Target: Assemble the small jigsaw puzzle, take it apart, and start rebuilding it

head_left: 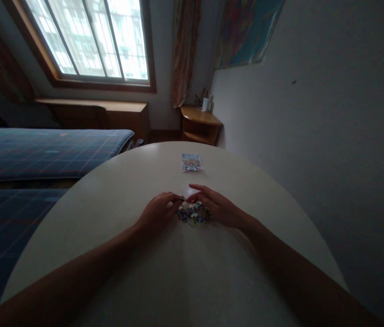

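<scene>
While a heap of small, jigsaw-like pieces sits on the round, pale worktop, the left hand appears to pinch one dark piece at its fingertips; the right hand is loosely open at the heap's other side, index finger extended. Picking through the heap seems the step in hand, and the next move calls for light fingertip precision. Beyond lies a printed sheet; farther out are a plaid mattress, a corner shelf and a bright window.
</scene>
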The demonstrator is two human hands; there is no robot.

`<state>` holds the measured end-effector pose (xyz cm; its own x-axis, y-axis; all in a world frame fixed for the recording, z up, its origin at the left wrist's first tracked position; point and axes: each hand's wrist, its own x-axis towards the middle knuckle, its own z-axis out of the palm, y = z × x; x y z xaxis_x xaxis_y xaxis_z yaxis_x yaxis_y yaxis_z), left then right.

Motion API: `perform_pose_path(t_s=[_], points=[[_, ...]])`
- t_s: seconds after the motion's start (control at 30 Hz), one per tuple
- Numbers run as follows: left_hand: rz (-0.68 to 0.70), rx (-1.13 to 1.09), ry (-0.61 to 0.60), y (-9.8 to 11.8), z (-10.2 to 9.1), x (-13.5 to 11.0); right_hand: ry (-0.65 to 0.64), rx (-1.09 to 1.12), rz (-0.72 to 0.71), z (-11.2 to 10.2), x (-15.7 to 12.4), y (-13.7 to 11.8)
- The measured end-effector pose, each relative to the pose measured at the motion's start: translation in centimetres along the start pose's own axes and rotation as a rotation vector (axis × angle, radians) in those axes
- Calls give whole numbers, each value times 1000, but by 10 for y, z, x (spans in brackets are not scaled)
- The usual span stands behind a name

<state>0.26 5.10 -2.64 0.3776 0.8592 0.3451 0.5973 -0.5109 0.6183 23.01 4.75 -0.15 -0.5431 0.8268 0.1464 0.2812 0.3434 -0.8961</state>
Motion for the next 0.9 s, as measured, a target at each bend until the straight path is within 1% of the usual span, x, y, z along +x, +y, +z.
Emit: perform_pose_path(t_s=[0.13, 0.27, 0.37, 0.43, 0.5, 0.57, 0.63, 0.7, 0.83, 0.9], points=[[24, 31, -23, -1, 1, -2, -68, 89, -61, 1, -1, 4], [9, 35, -11, -1, 2, -2, -57, 159, -36, 5, 1, 2], [-4, 43, -4, -1, 0, -1, -50, 151, -18, 4, 2, -1], [12, 74, -9, 0, -3, -2, -47, 43, -2, -1, 0, -4], [54, 117, -44, 1, -5, -4, -41, -173, 27, -8, -5, -7], [101, 164, -105, 2, -5, -8, -53, -422, 57, -14, -11, -10], [145, 200, -151, 2, -3, -11, -94, -586, 65, -17, -17, -11], [177, 206, -163, 1, 1, -12, -95, -652, 49, -15, -19, -10], [200, 160, -154, -1, 5, -8, 19, -641, 12, -2, -14, -6], [201, 136, -148, -2, 4, -5, 78, -604, 30, 2, -11, -3]])
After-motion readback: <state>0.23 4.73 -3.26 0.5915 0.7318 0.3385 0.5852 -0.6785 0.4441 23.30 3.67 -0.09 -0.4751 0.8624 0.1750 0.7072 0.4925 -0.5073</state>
